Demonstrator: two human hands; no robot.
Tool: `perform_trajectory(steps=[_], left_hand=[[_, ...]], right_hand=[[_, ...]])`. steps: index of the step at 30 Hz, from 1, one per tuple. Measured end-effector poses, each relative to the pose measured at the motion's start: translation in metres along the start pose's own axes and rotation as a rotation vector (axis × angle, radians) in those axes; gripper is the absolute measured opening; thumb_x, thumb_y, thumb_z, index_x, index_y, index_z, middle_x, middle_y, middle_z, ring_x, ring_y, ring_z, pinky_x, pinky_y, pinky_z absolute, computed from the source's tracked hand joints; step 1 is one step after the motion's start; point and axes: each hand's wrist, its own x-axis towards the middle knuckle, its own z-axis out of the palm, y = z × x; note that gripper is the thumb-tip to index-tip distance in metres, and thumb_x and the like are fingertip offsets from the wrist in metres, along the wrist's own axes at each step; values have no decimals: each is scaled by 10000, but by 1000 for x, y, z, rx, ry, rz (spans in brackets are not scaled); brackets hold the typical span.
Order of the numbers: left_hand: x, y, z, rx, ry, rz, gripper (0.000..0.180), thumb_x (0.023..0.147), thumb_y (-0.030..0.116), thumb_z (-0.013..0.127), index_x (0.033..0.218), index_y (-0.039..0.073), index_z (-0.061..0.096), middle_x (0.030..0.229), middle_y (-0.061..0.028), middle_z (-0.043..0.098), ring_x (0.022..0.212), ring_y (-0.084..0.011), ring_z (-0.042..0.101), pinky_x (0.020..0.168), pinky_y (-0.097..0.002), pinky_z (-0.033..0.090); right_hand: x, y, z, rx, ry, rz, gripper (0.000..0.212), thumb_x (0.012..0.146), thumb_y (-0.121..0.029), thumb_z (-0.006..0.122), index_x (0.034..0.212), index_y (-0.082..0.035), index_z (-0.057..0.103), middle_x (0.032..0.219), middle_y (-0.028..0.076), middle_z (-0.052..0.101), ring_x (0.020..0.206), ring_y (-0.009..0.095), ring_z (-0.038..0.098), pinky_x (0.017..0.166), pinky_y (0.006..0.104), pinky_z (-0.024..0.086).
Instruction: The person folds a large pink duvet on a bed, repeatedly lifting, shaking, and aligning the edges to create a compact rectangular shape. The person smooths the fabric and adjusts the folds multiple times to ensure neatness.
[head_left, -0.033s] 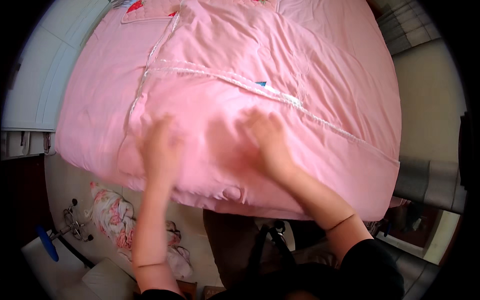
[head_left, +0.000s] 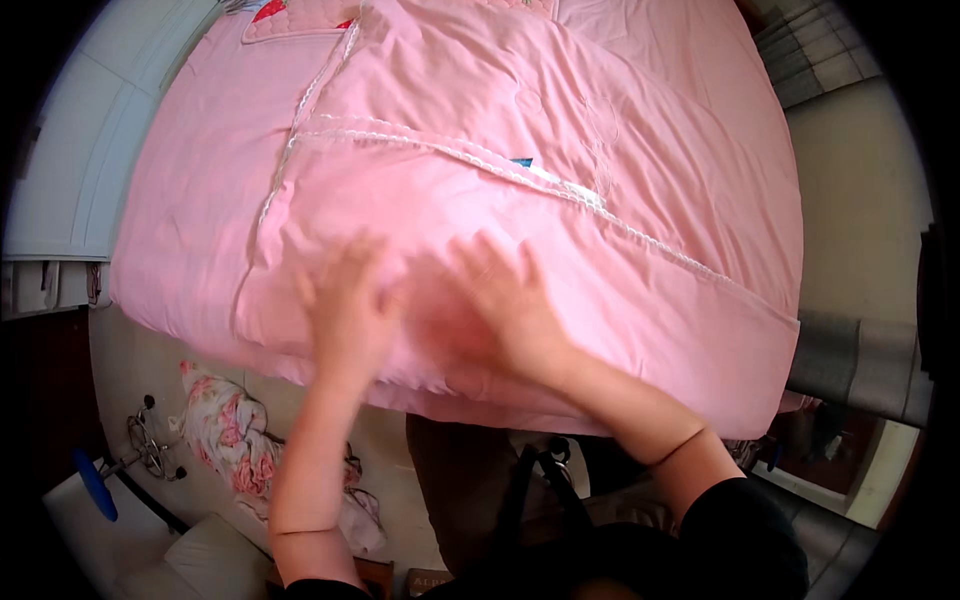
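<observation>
A pink quilt [head_left: 400, 195] with white lace trim is folded over on itself near the front edge of the bed. My left hand [head_left: 352, 300] is over the near folded part, fingers spread and slightly blurred. Beside it to the right, my right hand [head_left: 505, 305] has its fingers spread over the same pink cloth, also blurred. Neither hand grips anything. Whether the palms press on the cloth or hover just above it, I cannot tell. A small blue and white label [head_left: 522, 162] pokes out along the lace edge [head_left: 440, 155] beyond the hands.
A pink quilted pad with red strawberry shapes [head_left: 270, 12] lies at the far left of the bed. Floral cloth [head_left: 225, 420] is heaped on the floor at the lower left, near a blue round-topped object [head_left: 95, 485]. White cabinets [head_left: 75, 170] flank the left, grey curtains [head_left: 850, 365] the right.
My left hand has shifted right, toward my right hand. My right hand has moved slightly left and nearer to me, its fingers spread wider. The quilt's front edge has shifted a little.
</observation>
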Motion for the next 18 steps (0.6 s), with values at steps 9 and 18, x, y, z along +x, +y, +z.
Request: perform_trajectory(steps=[9,18], left_hand=[[-17,2,46,93,-181,72,648,844,458,568,1419,235,369,1520,-47,261,1406,-295,210,1072,-642,133],[-10,-46,39,166,-252,-234,732,851,580,497,1472,276,255,1552,-22,186,1432,-280,134,1084,-647,65]], right_hand=[[-14,-42,68,388,58,174,736,786,-525,604,1405,-180,403,1493,83,316,1392,319,244,1067,616,188],[25,14,77,184,103,379,751,832,-660,449,1409,-182,390,1485,132,313,1386,337,245,1057,641,165]])
